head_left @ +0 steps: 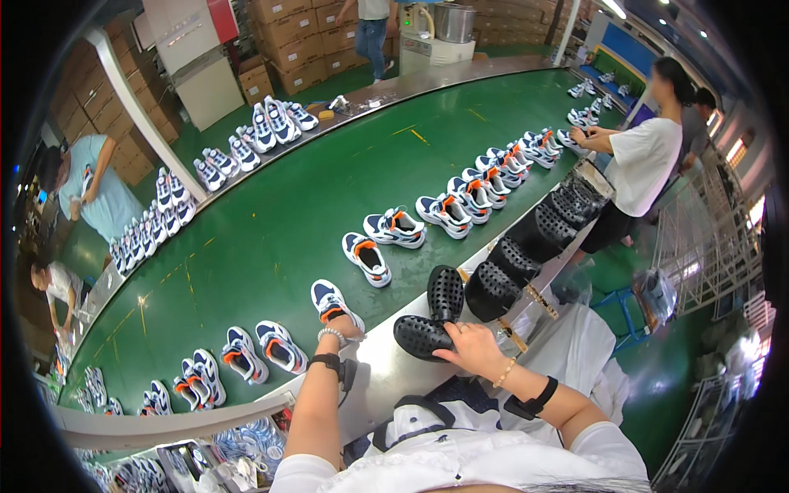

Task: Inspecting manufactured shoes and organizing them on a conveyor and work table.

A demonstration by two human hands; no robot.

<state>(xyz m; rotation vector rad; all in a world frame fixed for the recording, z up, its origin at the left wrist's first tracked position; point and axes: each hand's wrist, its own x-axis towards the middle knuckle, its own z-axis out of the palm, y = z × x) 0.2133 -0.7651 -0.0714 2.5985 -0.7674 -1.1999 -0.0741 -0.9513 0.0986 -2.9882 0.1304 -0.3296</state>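
Observation:
My left hand (343, 326) is closed on the heel end of a white and navy sneaker (328, 297) with an orange lining, at the near edge of the green conveyor belt (279, 238). My right hand (477, 348) grips a black perforated plastic shoe form (421, 337) by its end, thumb underneath and fingers on top. A second black shoe form (445, 293) stands against the held one, pointing away from me. Just beyond my left hand sit a sneaker (366, 259) and another sneaker (394, 228) on the belt.
Several black shoe forms (501, 275) stand in a row along the metal ledge at right. More sneakers (279, 347) line the belt to my left, and others (275, 123) stand on the far ledge. A co-worker in a white shirt (648, 156) handles shoes at far right.

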